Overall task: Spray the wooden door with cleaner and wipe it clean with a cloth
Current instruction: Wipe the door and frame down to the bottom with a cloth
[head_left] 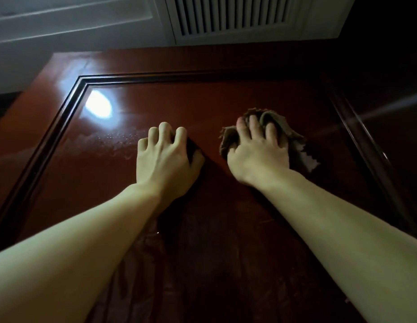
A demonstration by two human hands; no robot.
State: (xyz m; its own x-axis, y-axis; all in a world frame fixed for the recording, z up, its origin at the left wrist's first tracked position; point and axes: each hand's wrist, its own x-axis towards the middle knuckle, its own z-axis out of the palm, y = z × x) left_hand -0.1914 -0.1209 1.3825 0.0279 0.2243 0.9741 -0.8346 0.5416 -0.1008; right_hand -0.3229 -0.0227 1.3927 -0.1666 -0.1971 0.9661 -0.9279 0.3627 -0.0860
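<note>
no legible text, dim view

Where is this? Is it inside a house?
Probably indoors, in a home or flat: a glossy wooden door, a white ceiling vent above, and a lamp's reflection on the door.

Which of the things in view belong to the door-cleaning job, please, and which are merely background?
Part of the job:
- wooden door, with spray droplets left of the hands
- brown cloth, bunched in the right hand
- left hand, fingertips on the door

Background only:
- white ceiling vent
- light reflection on the door
</note>
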